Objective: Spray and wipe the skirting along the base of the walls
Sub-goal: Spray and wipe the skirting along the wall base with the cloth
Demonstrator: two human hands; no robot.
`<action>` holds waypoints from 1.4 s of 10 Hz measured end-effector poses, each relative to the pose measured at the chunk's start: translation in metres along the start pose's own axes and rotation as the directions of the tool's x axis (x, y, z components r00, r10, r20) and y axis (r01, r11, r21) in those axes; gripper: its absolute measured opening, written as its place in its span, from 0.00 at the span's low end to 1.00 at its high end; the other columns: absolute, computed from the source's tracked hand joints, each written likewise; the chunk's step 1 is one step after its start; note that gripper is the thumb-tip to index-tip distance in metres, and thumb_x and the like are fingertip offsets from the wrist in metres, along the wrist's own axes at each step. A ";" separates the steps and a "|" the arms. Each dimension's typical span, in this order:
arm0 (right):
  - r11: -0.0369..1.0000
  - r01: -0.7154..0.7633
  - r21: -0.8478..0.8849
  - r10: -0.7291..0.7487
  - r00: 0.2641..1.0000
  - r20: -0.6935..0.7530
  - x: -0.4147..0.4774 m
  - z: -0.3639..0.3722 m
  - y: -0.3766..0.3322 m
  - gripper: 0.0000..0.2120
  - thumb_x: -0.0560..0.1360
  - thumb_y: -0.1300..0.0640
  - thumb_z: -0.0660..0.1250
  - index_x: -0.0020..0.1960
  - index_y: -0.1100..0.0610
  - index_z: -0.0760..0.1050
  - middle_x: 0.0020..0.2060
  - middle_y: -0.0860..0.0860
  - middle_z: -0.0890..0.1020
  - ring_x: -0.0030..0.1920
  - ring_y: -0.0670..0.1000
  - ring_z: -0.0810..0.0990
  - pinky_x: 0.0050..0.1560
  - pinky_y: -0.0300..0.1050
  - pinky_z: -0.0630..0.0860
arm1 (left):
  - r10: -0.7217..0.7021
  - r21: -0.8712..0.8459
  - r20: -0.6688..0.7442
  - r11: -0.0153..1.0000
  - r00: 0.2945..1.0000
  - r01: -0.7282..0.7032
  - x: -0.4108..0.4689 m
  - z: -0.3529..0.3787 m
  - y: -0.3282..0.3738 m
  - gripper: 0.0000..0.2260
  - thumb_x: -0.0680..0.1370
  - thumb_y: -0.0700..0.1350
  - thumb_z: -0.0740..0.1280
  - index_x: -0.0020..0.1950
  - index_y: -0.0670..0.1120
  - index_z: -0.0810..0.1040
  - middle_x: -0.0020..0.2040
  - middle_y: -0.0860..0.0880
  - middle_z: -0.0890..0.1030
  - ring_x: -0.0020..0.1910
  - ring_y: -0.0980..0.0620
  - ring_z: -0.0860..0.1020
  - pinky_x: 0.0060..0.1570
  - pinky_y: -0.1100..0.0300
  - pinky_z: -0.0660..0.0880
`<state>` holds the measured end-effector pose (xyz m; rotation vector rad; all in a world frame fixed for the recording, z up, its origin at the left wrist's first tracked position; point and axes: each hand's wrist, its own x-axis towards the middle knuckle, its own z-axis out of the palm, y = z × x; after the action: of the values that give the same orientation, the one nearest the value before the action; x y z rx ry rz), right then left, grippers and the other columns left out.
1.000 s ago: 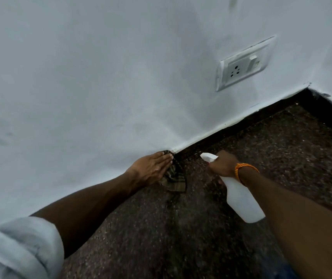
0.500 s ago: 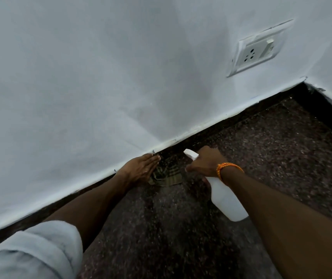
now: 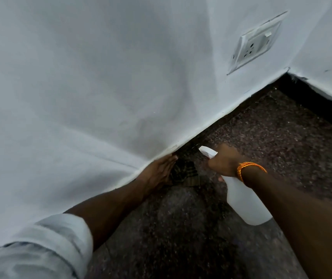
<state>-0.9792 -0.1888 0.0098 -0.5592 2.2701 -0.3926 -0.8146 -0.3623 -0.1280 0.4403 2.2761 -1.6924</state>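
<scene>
The fingers point(image 3: 168, 165) of our left hand point(image 3: 158, 173) lie straight and close together, pressing a dark checked cloth point(image 3: 187, 175) to the black skirting point(image 3: 249, 106) at the foot of the white wall point(image 3: 100, 87). Our right hand point(image 3: 224, 164), an orange thread band point(image 3: 249, 167) at the wrist, is curled round the neck of the white spray bottle point(image 3: 245, 204), whose nozzle point(image 3: 207, 152) sits just beside the cloth, over the speckled floor point(image 3: 181, 228).
</scene>
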 end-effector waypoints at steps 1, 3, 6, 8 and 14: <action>1.000 -0.007 -0.030 0.006 1.000 -0.014 -0.006 0.009 -0.003 0.07 0.71 0.59 0.68 0.39 0.61 0.72 0.29 0.55 0.80 0.24 0.50 0.80 0.27 0.40 0.75 | 0.082 -0.370 0.299 0.928 0.951 0.036 -0.001 0.022 0.020 0.23 0.82 0.45 0.45 0.75 0.40 0.64 0.76 0.44 0.61 0.76 0.46 0.60 0.75 0.41 0.40; 0.990 -0.022 0.136 0.028 0.999 -0.039 -0.020 0.034 -0.021 0.10 0.68 0.56 0.76 0.34 0.58 0.76 0.27 0.54 0.81 0.26 0.52 0.80 0.25 0.38 0.70 | -0.039 -0.609 0.046 0.791 0.998 0.059 0.028 -0.031 -0.025 0.25 0.84 0.46 0.45 0.77 0.33 0.49 0.79 0.39 0.52 0.78 0.41 0.48 0.71 0.44 0.34; 0.907 -0.112 0.407 0.171 0.979 -0.112 -0.070 0.064 -0.022 0.12 0.67 0.53 0.78 0.42 0.60 0.80 0.26 0.54 0.81 0.24 0.53 0.80 0.27 0.41 0.74 | -0.039 -0.723 0.038 0.689 0.999 0.054 -0.056 -0.010 0.013 0.28 0.77 0.36 0.38 0.70 0.30 0.68 0.70 0.34 0.69 0.70 0.39 0.69 0.74 0.49 0.61; 0.829 -0.161 0.535 0.211 0.977 -0.032 -0.085 0.104 -0.022 0.19 0.66 0.54 0.78 0.52 0.63 0.79 0.28 0.56 0.81 0.23 0.55 0.79 0.29 0.44 0.78 | -0.027 -0.753 -0.051 0.658 0.998 -0.021 -0.098 0.002 -0.007 0.26 0.74 0.43 0.48 0.61 0.37 0.80 0.61 0.40 0.80 0.62 0.46 0.78 0.65 0.54 0.72; 0.763 -0.098 0.639 0.058 0.995 0.084 -0.119 0.158 -0.027 0.17 0.68 0.58 0.74 0.54 0.64 0.79 0.37 0.59 0.85 0.26 0.54 0.78 0.29 0.44 0.77 | 0.035 -0.667 0.154 0.741 0.988 0.077 -0.218 -0.009 0.012 0.26 0.83 0.43 0.46 0.78 0.37 0.42 0.79 0.41 0.43 0.78 0.45 0.41 0.74 0.51 0.36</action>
<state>-0.7818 -0.1690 -0.0129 -0.1092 1.9152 -1.0466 -0.6100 -0.3682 -0.0508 0.1045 2.5566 -0.7518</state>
